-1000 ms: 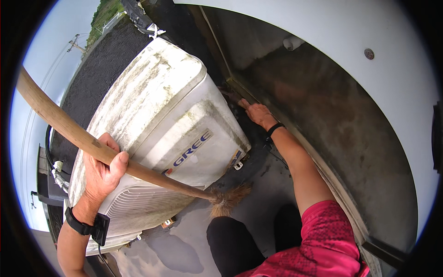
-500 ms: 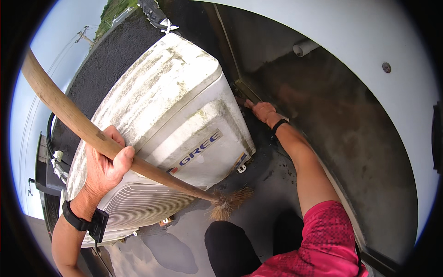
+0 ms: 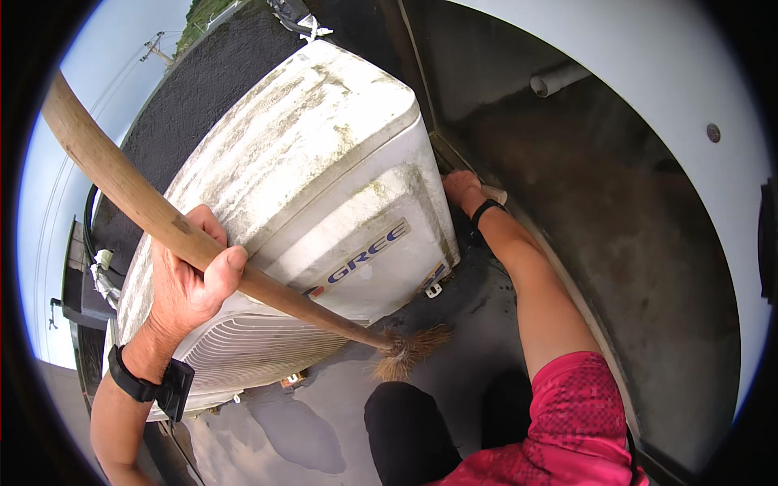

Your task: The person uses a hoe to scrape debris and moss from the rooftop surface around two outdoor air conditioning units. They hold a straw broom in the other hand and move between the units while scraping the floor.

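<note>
My left hand (image 3: 194,279) is closed around the wooden handle of a broom (image 3: 126,178). The handle slants across the front of a dirty white air-conditioner outdoor unit (image 3: 369,215), down to worn straw bristles (image 3: 413,348) at the wet floor. My right hand (image 3: 463,188) reaches low into the gap between the unit's far right corner and the wall. Its fingers are hidden behind that corner, so I cannot make out whether they hold anything. A small pale piece (image 3: 494,194) shows beside the right wrist.
The dark wet floor (image 3: 356,405) has puddles. A glass panel or dark wall (image 3: 632,243) with a ledge runs along my right, with a white pipe end (image 3: 545,85) there. Wrapped pipes (image 3: 104,275) hang at the left; a dark rough wall (image 3: 203,105) stands behind the unit.
My right hand has gone farther behind the unit's corner, and its fingers have passed out of sight. The view has shifted slightly. My left hand keeps its grip on the broom.
</note>
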`<state>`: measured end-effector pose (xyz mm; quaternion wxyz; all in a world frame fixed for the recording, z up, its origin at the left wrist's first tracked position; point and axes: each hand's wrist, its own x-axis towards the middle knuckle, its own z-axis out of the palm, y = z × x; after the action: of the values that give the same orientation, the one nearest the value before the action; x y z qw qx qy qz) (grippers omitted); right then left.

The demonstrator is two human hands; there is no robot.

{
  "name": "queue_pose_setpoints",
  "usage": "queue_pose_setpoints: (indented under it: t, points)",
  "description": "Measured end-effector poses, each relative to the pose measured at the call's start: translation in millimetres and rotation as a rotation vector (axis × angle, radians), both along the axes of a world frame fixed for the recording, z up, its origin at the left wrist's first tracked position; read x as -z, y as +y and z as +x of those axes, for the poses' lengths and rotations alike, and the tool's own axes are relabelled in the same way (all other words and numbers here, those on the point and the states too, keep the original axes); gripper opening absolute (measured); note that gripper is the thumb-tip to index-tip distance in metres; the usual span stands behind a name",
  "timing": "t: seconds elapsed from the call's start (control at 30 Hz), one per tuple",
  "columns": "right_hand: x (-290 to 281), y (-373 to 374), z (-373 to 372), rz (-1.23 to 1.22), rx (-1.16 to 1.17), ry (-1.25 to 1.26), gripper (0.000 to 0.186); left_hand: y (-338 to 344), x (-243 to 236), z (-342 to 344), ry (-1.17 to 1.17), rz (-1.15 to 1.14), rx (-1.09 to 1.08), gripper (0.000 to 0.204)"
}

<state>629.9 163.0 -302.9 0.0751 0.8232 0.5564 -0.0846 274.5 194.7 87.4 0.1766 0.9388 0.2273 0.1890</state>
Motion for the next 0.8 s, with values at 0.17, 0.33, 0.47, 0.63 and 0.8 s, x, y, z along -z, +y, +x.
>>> queue_pose_setpoints:
  t: [0.17, 0.33, 0.47, 0.63, 0.8]
  points:
    - [13.7, -28.3, 4.2, -0.082, -0.013, -0.205, 0.063, 1.7, 0.4, 0.0, 0.003, -0.008, 0.010, 0.040]
    - [14.6, -30.8, 13.0, -0.069, -0.001, -0.221, 0.066, 1.9, 0.6, -0.2, 0.017, -0.016, 0.013, 0.041]
    - [12.5, -19.5, 12.4, -0.084, -0.011, -0.240, 0.066, 2.3, 0.0, -0.2, 0.024, 0.018, -0.008, 0.042]
    - [11.1, -27.9, 2.8, -0.069, 0.057, -0.254, 0.066, 0.9, 1.0, -1.0, -0.007, -0.023, -0.003, 0.042]
    - [-7.0, -28.9, 4.2, -0.002, 0.021, -0.201, 0.063, 1.3, 0.2, 0.2, -0.001, -0.013, 0.007, 0.041]
